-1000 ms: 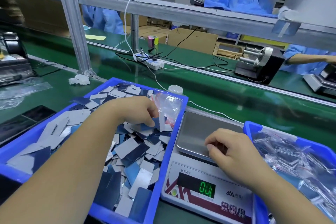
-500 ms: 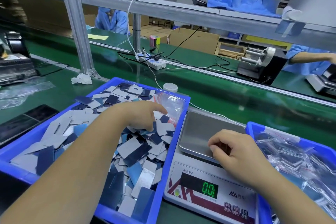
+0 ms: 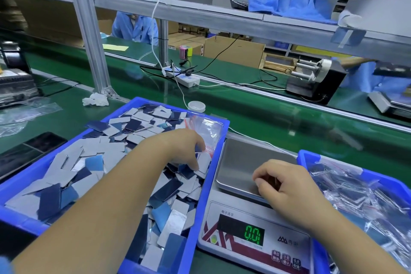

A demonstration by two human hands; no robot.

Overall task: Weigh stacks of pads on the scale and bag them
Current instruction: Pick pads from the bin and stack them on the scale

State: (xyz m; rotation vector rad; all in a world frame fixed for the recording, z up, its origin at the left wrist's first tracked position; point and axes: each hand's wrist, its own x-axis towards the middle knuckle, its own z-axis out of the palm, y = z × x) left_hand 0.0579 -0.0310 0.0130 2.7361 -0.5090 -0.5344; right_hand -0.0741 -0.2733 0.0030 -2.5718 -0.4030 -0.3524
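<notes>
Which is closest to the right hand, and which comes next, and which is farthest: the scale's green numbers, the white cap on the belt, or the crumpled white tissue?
Counting from the right hand, in the head view:
1. The green numbers, just below the hand on the scale's front.
2. The white cap, up and left, behind the left bin.
3. The crumpled white tissue, far left, by the metal post.

Both forearms are bare to the frame edge, the left hand [image 3: 180, 151] and right hand [image 3: 287, 189] ungloved.
</notes>
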